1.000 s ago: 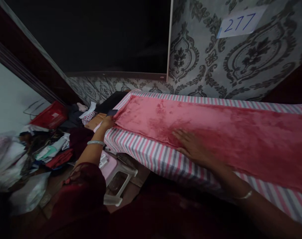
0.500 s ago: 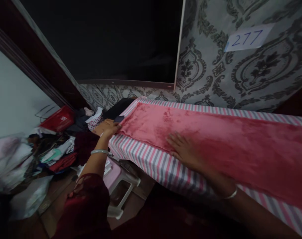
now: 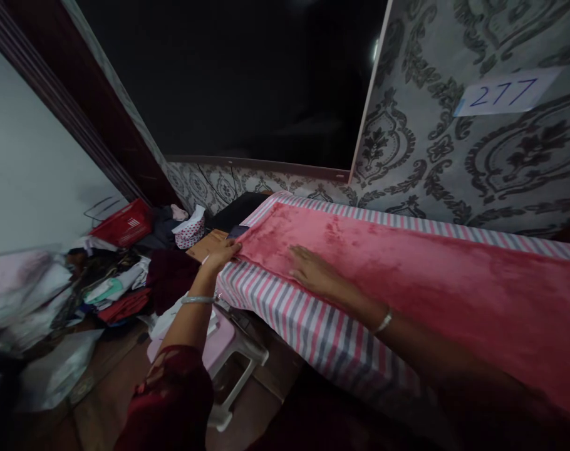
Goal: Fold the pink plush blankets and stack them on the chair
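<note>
A long red plush cloth point(image 3: 435, 294) lies spread over a pink, grey and white striped cover point(image 3: 285, 307) on a long raised surface. My left hand point(image 3: 222, 252) is at the cloth's near left corner, its fingers closed over the edge. My right hand point(image 3: 316, 272) rests palm down on the plush, near its front edge and to the right of my left hand. The fingers of that hand are stretched out, with nothing in them. Lighter and darker patches show across the pile.
A dark television screen point(image 3: 247, 81) hangs above the surface, beside a paper marked 277 point(image 3: 508, 93). A pink and white plastic stool point(image 3: 223, 344) stands below the left end. At left are piled clothes point(image 3: 120, 288) and a red basket point(image 3: 125, 224).
My right hand has slid left along the plush cloth, nearer my left hand. My left hand stays at the corner. The view has shifted slightly left.
</note>
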Demonstrator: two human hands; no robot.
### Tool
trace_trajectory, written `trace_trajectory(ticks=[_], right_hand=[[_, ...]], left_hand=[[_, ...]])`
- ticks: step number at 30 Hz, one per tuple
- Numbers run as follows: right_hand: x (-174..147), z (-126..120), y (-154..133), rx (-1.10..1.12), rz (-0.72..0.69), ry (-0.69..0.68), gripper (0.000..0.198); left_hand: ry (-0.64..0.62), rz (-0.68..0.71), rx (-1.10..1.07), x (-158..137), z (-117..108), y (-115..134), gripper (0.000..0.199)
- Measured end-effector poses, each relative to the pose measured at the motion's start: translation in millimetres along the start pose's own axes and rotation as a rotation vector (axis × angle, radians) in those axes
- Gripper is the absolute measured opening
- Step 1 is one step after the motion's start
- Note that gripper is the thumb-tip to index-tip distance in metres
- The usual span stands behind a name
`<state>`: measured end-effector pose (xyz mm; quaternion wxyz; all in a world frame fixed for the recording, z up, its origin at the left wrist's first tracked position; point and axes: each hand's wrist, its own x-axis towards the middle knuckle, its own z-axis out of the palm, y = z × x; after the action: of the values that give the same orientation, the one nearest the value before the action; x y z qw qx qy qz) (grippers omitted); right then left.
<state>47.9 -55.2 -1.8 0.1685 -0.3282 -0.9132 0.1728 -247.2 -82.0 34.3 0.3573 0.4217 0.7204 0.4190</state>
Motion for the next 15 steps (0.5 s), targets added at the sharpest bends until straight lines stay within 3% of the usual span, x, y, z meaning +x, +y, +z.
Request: trace_trajectory(ticks=[3, 6, 11, 15], right_hand=[[51, 16, -20, 0.044, -0.005, -0.036, 0.071], [80, 34, -40, 0.094, -0.031, -0.022, 0.068], [92, 52, -59, 0.097, -0.089, 0.127, 0.054], [100, 56, -62, 0.123, -0.046, 0.169, 0.035]], left_hand=[[-0.006, 0.014, -0.093, -5, 3, -1, 0.024], [-0.016, 0.029, -0.173, -8, 6, -4, 0.031], [-0.049, 0.037, -0.278, -8, 9, -12, 0.039], [-0.054, 0.045, -0.344, -5, 9, -19, 0.040]])
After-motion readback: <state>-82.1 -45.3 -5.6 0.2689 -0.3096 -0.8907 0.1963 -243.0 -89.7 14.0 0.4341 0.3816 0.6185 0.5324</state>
